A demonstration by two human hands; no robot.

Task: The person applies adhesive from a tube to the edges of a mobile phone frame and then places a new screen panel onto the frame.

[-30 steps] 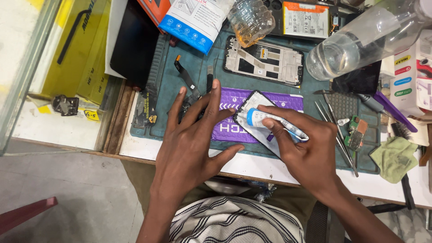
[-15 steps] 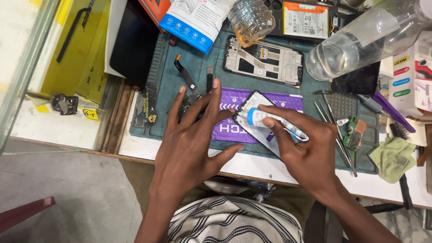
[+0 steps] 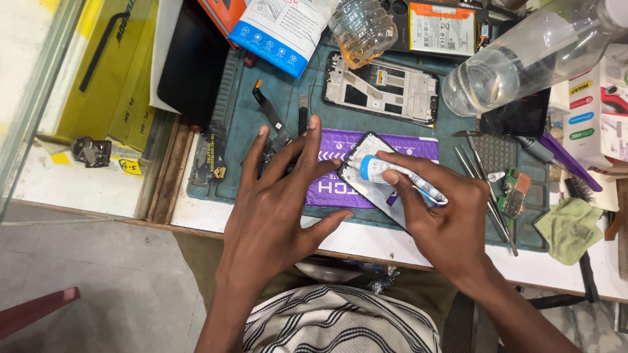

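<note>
Right hand: fingers closed around glue tube, nozzle at 10 o'clock on phone screen.
Left hand: spread wide, fingertip at screen edge.
Screen: flat on purple mat, worktop centre.

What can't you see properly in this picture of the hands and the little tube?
Head view only:
- Tube: its rear end is covered by the right hand; what comes out of its tip is too small to tell.
- Phone screen: its lower part lies under the right hand.
- Parts under the left hand: its fingers hide them.
- Clear bottle: its top is cut off by the picture's edge.
</note>
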